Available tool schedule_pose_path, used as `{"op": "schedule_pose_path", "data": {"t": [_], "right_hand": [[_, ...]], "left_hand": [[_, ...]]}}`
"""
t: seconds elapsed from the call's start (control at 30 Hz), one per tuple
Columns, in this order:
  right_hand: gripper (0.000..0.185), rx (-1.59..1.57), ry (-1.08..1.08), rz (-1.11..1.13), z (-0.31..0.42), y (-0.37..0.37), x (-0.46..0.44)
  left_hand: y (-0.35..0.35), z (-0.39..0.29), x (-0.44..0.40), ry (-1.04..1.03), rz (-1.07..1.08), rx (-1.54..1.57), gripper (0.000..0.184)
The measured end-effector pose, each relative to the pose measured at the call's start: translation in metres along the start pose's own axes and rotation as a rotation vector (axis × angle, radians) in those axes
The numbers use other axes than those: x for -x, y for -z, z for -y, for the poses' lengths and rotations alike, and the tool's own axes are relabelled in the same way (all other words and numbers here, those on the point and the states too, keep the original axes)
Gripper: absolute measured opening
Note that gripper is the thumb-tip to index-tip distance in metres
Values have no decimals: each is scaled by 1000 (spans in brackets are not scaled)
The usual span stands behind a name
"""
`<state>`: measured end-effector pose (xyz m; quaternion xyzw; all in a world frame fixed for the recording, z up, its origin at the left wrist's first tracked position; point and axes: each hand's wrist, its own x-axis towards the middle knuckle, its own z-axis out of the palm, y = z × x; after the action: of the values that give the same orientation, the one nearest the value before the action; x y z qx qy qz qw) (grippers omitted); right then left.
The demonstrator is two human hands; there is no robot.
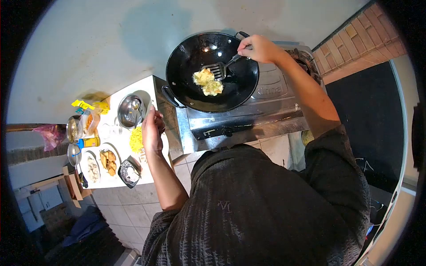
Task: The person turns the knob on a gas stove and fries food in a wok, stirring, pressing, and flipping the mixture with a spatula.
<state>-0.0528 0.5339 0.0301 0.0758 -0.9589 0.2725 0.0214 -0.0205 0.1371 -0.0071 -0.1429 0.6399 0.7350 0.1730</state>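
Observation:
My right hand [259,48] grips the handle of a slotted spatula [218,71], whose head lies inside a black wok [213,99]. Cooked egg [207,82], yellow and lumpy, sits in the wok against the spatula's slotted end. To the left, my left hand [153,131] hovers over the side table's edge, its fingers loosely bent and apart, with nothing visible in it. Just beside it is a plate of chopped yellow food [136,140], partly hidden by the hand. A metal bowl [125,116] with spoons in it stands close to my left fingertips.
The wok rests on a metal gas stove [275,99], with a second burner [301,60] at right. On the white table [116,93] are a plate of browned pieces [108,162], a black dish with white powder [129,173], a blue-and-yellow can [89,142] and several containers.

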Motion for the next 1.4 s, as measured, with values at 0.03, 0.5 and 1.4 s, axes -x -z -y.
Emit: {"op": "schedule_pose_path", "data": {"t": [0.03,0.5,1.4], "right_hand": [[20,-34,-5,20,-1,0,1],[22,-5,-17,-177,9,19,11],[24,763,-162,199,172,-5,-128]], "left_hand": [[-1,-1,1,5,-17,-5,36],[-3,7,-4,7,-10,-6,37],[13,14,-6,25,-45,21,37]]}}
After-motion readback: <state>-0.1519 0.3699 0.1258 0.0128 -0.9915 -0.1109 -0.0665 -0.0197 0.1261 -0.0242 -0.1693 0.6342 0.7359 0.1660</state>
